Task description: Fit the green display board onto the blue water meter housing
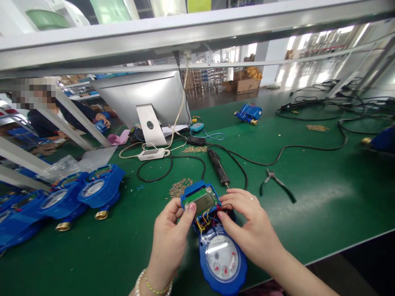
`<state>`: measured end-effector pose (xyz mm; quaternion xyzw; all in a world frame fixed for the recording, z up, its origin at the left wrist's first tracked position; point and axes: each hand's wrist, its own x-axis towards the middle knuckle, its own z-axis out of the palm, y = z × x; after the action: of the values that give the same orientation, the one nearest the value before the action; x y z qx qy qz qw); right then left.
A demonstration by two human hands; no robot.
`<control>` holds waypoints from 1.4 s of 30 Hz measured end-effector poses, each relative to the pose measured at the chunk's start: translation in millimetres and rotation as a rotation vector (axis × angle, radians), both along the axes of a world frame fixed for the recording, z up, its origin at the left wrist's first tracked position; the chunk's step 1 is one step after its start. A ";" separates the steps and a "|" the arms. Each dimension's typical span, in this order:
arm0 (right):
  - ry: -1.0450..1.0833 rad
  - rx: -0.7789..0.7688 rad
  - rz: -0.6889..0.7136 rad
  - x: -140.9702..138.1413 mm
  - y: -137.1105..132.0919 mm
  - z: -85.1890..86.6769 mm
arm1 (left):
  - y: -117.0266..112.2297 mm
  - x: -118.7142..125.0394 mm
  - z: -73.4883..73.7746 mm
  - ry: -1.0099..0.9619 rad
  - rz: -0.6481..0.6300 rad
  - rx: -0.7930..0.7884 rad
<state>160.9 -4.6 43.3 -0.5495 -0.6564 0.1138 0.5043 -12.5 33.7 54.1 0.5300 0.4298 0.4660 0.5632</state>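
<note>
A blue water meter (222, 259) with a round dial lies in front of me, its upper housing uncovered. A green circuit board with a grey display (203, 203) sits in a blue frame at the top, and yellow, red and dark wires (205, 222) run below it. My left hand (173, 230) grips the frame's left side, thumb on the board's edge. My right hand (249, 222) is closed at the right side, thumb and fingers pinching near the dark and red wires; what exactly is between the fingertips is partly hidden. Beyond the meter lies a black electric screwdriver (218, 166).
Several blue meters (100, 187) stand at the left, one more (249, 113) at the back. Small screws (180, 188) lie in piles. Pliers (275, 183) rest at the right, with black cables (285, 152) behind. A monitor (145, 98) stands under a shelf beam (197, 31). A person (70, 111) is beyond.
</note>
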 end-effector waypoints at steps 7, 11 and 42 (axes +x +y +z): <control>-0.043 0.034 -0.027 0.0 -1.6 -2.0 | -1.1 -0.6 -9.6 0.000 -0.055 -0.021; -0.130 0.036 0.018 4.3 1.8 2.8 | 4.3 -4.6 -9.6 0.051 -0.057 -0.020; -0.382 0.023 0.214 19.6 7.3 18.6 | 21.0 10.4 18.0 0.038 -0.287 -0.085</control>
<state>180.5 2.7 61.9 -0.4823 -0.7959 0.0531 0.3622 -2.1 54.7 72.1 0.5706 0.3796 0.3519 0.6376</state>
